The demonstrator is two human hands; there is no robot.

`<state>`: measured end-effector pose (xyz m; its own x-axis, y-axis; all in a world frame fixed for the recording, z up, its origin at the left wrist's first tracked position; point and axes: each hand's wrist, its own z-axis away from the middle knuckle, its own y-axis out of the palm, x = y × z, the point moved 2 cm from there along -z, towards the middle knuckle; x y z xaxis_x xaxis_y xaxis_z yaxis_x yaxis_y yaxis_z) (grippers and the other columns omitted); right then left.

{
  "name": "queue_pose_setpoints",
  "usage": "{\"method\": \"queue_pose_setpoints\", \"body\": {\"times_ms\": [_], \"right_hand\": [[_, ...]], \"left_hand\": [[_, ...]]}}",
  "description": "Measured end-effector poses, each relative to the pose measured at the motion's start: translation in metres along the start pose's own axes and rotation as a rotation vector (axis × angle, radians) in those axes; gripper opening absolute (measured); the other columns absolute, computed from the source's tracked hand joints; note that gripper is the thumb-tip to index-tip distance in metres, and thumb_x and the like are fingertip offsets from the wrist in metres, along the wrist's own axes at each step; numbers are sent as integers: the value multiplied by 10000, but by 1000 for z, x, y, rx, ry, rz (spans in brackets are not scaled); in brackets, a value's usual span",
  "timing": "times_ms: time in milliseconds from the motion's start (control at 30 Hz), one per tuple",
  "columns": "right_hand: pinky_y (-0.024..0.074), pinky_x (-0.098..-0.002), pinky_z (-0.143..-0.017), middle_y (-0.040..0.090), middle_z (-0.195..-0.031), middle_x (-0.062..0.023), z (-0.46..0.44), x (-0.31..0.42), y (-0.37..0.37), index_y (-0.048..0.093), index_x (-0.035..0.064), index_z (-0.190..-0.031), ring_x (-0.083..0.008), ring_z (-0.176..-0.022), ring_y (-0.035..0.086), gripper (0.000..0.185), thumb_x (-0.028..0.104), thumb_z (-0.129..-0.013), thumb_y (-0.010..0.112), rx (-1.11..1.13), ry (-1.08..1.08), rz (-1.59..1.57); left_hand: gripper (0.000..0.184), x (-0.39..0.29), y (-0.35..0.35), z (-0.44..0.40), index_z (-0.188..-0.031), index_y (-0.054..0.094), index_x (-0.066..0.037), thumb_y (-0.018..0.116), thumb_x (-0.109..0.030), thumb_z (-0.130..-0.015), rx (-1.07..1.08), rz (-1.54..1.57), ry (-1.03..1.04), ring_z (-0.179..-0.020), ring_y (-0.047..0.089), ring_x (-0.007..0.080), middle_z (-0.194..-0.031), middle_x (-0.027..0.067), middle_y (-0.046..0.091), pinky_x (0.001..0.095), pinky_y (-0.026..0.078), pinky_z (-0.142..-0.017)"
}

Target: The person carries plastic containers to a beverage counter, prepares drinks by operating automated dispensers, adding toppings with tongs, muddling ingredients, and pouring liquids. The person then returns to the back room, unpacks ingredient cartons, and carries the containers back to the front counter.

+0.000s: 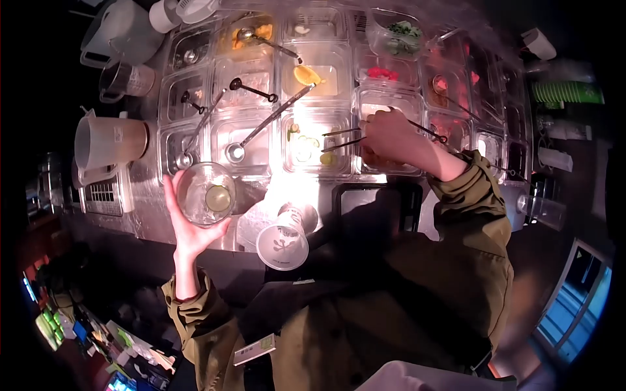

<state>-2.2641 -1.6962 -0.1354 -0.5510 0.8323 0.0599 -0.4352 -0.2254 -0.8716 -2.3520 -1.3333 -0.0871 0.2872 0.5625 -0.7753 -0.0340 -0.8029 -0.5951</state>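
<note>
My left hand [190, 229] is wrapped round a clear cup [206, 194] at the front left of the counter, with a pale green slice [218, 198] inside it. My right hand [393, 135] grips dark metal tongs [344, 138], whose tips point left into a clear bin of pale green slices [305, 146]. The tips are apart, near a yellow-green piece [328, 158]. Whether they touch it I cannot tell. Between my hands, a printed white cup [282, 246] lies tilted at the counter's front edge.
Rows of clear bins hold orange pieces [262, 31], red pieces [383, 74] and green leaves [403, 31]. Ladles and a yellow spoon [306, 76] rest across them. Measuring jugs [117, 140] line the left side. A black tray [377, 202] sits near my right sleeve; green cups [566, 92] are far right.
</note>
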Motion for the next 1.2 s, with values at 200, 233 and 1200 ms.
{"method": "queue_pose_setpoints", "body": {"times_ms": [200,233,1200], "right_hand": [[454,-375,-512,612,-709,-121,1,-33,-53,616,140,-945,-266,-652,607,292,367,-773,549,-352,276,-86],[467,-390,-522,612,-716,-140,-11,-43,-58,619,104,-900,-272,-671,612,303,371,-774,548,-488,315,-48],[453,-342,-543,587,-691,-93,56,35,-96,587,37,-976,-237,-627,586,331,272,-744,615,-546,-248,-588]], "left_hand": [[1186,-12,-9,22,-1355,-44,-57,792,-211,-527,-115,-30,-64,-1168,350,298,-1295,185,278,438,291,-973],[1185,-11,-10,24,-1356,-42,-57,791,-209,-528,-126,-43,-64,-1167,351,297,-1296,184,278,438,292,-972],[1119,-44,44,-59,-1366,73,-71,762,-162,-489,163,-7,98,-1108,437,330,-1253,219,356,421,393,-899]]}}
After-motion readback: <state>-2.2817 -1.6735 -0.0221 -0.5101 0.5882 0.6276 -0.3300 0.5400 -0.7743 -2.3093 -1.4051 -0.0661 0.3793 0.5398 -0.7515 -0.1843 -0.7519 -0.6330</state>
